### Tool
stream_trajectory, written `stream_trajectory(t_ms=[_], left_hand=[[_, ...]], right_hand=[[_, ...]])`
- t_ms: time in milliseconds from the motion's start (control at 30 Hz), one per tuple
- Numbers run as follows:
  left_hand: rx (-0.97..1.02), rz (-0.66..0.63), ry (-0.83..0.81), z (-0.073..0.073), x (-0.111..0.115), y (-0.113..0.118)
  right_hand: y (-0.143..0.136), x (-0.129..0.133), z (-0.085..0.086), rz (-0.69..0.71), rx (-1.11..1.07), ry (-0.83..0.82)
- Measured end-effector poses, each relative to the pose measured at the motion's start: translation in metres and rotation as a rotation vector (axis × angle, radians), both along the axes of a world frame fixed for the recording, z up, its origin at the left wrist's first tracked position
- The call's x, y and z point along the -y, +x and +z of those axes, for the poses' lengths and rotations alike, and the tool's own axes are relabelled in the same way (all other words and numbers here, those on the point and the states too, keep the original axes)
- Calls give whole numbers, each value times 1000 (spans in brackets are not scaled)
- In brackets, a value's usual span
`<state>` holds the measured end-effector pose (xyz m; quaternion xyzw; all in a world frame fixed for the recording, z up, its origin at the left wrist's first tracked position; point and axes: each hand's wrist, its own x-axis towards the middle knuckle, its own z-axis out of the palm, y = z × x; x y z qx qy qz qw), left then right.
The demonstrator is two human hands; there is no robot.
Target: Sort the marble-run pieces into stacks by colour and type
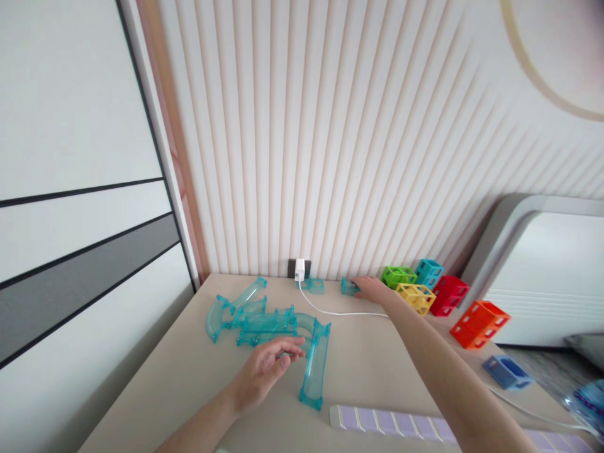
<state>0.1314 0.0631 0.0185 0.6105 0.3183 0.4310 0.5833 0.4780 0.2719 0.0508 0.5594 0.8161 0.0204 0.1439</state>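
Observation:
My right hand [372, 289] reaches to the back of the table, its fingers closed around the right end of a small translucent teal track piece [348, 287] by the wall. Part of those fingers is hidden behind the hand. My left hand [267, 368] hovers palm inward with its fingers stretched out, holding nothing. Just beyond it lies a cluster of teal track pieces [268, 322], some curved and overlapping. A long straight track piece [315, 368] lies to the right of the left hand. Another curved piece [216, 319] rests at the far left.
A white charger [299, 270] sits in the wall socket, its cable [340, 313] crossing the table. Right of my right arm stand open-frame blocks: green [399, 277], yellow [418, 299], red [448, 294], orange [479, 324] and blue [507, 372]. A purple-and-white strip [387, 421] lies in front.

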Motion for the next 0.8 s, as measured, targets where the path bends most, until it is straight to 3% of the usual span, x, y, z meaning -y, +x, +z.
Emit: stream_trajectory(t_ms=[400,800], left_hand=[[-7,-44,1,-2,1,-1],[0,-66,3,-3,0,-2]], right_hand=[[3,11,3,69,-92,89],[-22,11,-1,62,-154,141]])
